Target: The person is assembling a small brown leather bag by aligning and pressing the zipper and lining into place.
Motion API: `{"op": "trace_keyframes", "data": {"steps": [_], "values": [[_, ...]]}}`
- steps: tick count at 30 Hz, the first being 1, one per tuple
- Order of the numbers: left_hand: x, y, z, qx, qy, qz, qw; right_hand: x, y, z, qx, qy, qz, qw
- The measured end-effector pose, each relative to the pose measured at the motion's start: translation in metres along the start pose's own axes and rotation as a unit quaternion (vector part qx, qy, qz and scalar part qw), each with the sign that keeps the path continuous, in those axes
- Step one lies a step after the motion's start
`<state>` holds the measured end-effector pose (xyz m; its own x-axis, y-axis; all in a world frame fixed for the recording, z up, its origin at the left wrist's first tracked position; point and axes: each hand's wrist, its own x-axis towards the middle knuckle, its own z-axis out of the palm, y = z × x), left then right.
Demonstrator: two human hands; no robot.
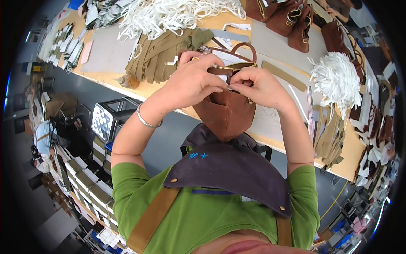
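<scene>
Both hands, the left hand (pixel 195 78) and the right hand (pixel 261 87), meet at the mouth of a brown bag (pixel 230 112), their fingers closed on its rim; what lies between the fingertips is too small to tell. The bag is at the near edge of a wooden surface (pixel 146 87), before the person's dark apron (pixel 228 169). From left to right: bundles of pale and dark strips (pixel 67 48) lie at the far left, followed by a pink pad (pixel 86 52) and, near the front edge, a small yellowish object (its kind cannot be made out) (pixel 127 81). Next comes a fan of olive strips (pixel 148 57), with a large tangle of white straps (pixel 169 17) behind it. The left hand, a silver bracelet (pixel 145 123) at its wrist, reaches over the bag's zipper (pixel 222 67). A rounded handle (pixel 254 53) rises from the bag's far side. The right hand pinches with thumb and forefinger, just beside the left fingertips. Beyond it, a flat olive-brown strip (pixel 283 75) lies slantwise; farther back stand other brown bags (pixel 292 25). Toward the right end, a bushy bundle of white strips (pixel 336 80) sits behind layered tan strips (pixel 330 131)
</scene>
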<state>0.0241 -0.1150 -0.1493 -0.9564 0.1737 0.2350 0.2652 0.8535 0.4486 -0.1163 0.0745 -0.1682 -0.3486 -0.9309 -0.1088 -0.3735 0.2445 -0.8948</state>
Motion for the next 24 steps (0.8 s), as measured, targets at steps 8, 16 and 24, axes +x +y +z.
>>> {"op": "trace_keyframes", "data": {"steps": [8, 16, 24], "values": [[0.003, -0.004, -0.004, 0.027, -0.055, 0.057, 0.997, 0.000, -0.004, 0.001, -0.049, 0.026, 0.013, 0.998], [0.010, -0.005, -0.010, -0.044, -0.043, 0.011, 0.998, -0.003, -0.009, 0.000, -0.076, -0.012, -0.045, 0.996], [0.005, 0.001, -0.008, -0.029, -0.071, -0.018, 0.997, -0.008, -0.010, -0.002, -0.091, -0.012, -0.059, 0.994]]}}
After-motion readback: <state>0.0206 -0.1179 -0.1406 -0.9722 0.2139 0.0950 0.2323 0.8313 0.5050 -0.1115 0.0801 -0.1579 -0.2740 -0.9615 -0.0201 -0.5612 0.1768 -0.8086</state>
